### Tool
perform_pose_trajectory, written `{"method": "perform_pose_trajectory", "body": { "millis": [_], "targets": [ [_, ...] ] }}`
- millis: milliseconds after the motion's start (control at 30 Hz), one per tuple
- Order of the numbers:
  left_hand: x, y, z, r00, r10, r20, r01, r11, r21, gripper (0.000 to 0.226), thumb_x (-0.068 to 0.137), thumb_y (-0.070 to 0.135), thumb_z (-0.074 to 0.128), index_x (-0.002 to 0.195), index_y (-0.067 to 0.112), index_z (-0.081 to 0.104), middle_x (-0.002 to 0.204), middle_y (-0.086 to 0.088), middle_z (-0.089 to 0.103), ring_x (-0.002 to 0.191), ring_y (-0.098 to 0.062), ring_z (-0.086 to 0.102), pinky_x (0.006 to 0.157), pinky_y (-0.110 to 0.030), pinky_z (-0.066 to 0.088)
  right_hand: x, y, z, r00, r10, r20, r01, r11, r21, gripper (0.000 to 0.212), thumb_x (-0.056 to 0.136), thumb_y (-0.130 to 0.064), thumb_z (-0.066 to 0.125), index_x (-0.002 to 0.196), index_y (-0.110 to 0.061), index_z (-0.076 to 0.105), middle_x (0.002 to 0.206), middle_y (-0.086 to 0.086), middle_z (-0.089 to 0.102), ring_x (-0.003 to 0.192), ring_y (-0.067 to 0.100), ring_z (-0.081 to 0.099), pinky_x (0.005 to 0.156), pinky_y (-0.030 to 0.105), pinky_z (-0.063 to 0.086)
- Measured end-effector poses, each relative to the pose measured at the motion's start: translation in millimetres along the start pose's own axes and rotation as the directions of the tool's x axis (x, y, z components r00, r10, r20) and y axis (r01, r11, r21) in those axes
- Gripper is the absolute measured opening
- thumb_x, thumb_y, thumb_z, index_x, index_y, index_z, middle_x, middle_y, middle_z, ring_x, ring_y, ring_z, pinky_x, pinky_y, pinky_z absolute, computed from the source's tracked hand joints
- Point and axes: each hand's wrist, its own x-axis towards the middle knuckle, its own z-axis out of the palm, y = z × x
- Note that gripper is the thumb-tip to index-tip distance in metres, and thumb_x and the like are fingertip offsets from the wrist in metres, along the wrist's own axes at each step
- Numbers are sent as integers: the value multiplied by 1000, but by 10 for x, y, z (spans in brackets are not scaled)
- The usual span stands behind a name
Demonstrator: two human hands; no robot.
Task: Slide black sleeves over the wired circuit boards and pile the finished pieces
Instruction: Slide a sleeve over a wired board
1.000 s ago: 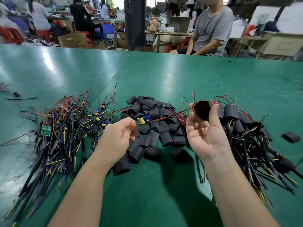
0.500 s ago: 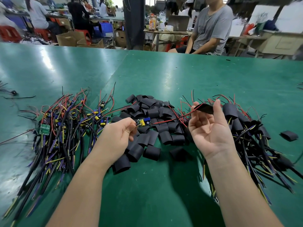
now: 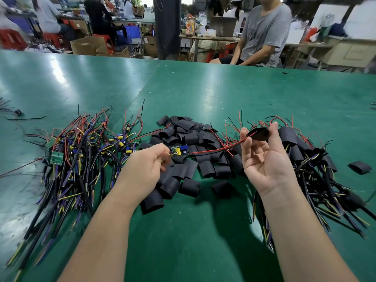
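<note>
A small wired circuit board [image 3: 179, 150] is pinched at its left end by the closed fingers of the left hand [image 3: 145, 169], held just above the loose black sleeves [image 3: 189, 157] heaped at the middle of the green bench [image 3: 203, 88]. Its red and black leads [image 3: 213, 150] are stretched rightward to the right hand [image 3: 262, 159], where one black sleeve [image 3: 258, 134] is gripped, flattened, between thumb and fingertips, the palm turned up. The lead tips appear to be just at the sleeve's mouth. Because the sleeve is squeezed nearly shut, the thin leads could buckle or miss the opening, and the board's components could snag on its edge. Unsleeved boards [image 3: 81, 151] lie to the left; finished pieces [image 3: 309, 159] are piled to the right.
</note>
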Motion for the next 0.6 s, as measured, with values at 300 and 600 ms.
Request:
{"method": "perform_pose_trajectory", "body": {
  "millis": [300, 600],
  "targets": [
    [2, -36, -1, 998, -39, -47, 40, 999, 18, 25, 99, 14, 44, 76, 15, 54, 62, 8, 55, 61, 0, 54, 57, -20, 38, -45, 59, 21, 996, -84, 43, 92, 961, -262, 26, 83, -39, 65, 84, -15, 57, 75, 6, 72, 62, 17, 68, 50, 20, 51],
    [2, 49, 75, 1000, -19, 17, 21, 992, -128, 31, 100, 19, 42, 71, 27, 51, 59, 9, 56, 57, 6, 53, 56, -7, 37, -150, 382, 58, 966, 55, 254, 31, 946, -322, 46, 56, -19, 75, 97, -16, 55, 93, 11, 73, 82, 21, 71, 67, 24, 56]
  ]
}}
